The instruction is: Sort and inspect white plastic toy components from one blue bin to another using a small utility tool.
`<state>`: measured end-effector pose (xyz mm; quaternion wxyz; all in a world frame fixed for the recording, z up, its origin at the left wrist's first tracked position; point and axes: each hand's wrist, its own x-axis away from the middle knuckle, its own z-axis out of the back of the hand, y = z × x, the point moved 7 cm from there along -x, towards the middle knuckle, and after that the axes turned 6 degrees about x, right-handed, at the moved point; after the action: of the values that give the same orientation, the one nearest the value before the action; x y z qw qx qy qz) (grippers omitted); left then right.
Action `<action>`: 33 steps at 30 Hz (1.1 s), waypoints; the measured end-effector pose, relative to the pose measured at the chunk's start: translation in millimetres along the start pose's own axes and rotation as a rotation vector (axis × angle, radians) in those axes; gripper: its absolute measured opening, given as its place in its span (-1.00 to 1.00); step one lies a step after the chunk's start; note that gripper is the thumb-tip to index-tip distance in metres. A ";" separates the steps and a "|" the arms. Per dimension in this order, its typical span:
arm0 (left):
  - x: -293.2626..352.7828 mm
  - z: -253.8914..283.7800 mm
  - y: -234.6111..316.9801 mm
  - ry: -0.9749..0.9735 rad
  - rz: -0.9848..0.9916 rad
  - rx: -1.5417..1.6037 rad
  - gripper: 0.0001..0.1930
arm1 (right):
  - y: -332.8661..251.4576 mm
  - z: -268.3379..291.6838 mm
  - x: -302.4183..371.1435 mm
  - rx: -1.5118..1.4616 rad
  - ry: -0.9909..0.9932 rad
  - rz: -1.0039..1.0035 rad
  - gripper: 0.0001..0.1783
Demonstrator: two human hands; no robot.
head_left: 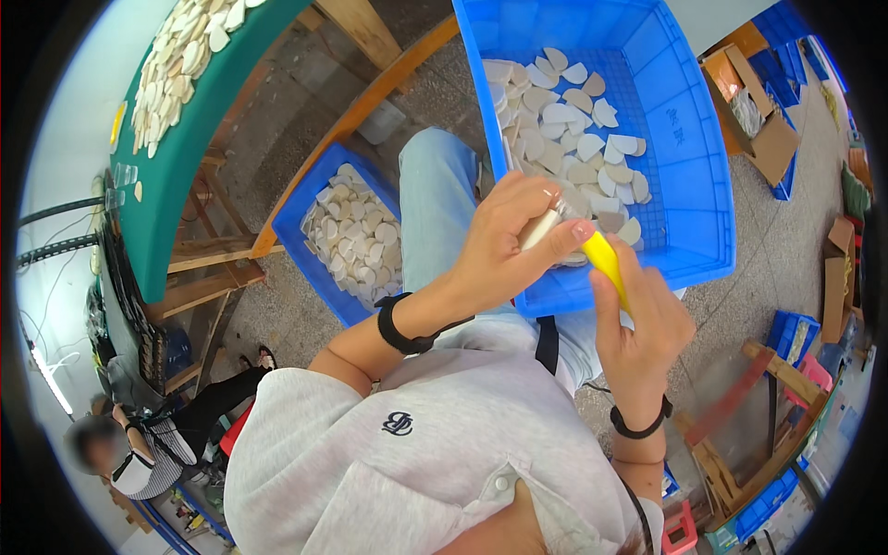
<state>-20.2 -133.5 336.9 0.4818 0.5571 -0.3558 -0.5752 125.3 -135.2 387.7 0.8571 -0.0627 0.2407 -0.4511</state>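
My left hand (507, 229) is closed on a flat white piece (538, 229) with a rounded edge, and a clear plastic piece (574, 201) shows at its fingertips. In my right hand (645, 319) is a tool with a yellow handle (606, 264). Its tip meets the left thumb and the clear plastic, and its working end is hidden. Both hands are held over the near edge of a large blue crate (720, 213), where many loose, flat off-white half-round pieces (555, 116) lie, mostly toward the left side.
A smaller blue crate (287, 208) full of similar pieces stands on the floor left of my knee. More are heaped on a green-covered table (208, 120) at upper left. Cardboard boxes (772, 139) stand at right. Another person (153, 453) sits at lower left.
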 end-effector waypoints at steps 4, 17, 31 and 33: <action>9.4 -10.4 -23.6 -0.074 0.376 0.485 -0.47 | 13.1 -6.9 0.4 -0.142 0.124 -0.092 -0.70; 37.1 -52.8 -6.3 -0.539 1.049 1.362 -0.12 | 19.7 -27.2 -9.2 -0.841 -0.171 -0.350 -0.79; 50.8 -67.1 -9.5 -0.653 1.127 1.314 -0.14 | 10.3 -11.4 -8.9 -0.542 -0.131 -0.069 -0.71; 45.4 -67.2 -3.2 -0.655 1.107 1.300 -0.15 | 12.9 -7.9 -7.2 -0.582 -0.053 -0.144 -0.81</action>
<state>49.3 -167.2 311.9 0.1553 0.2776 -0.9449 -0.0779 127.7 -121.0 379.2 0.7748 -0.3347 0.3323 -0.4210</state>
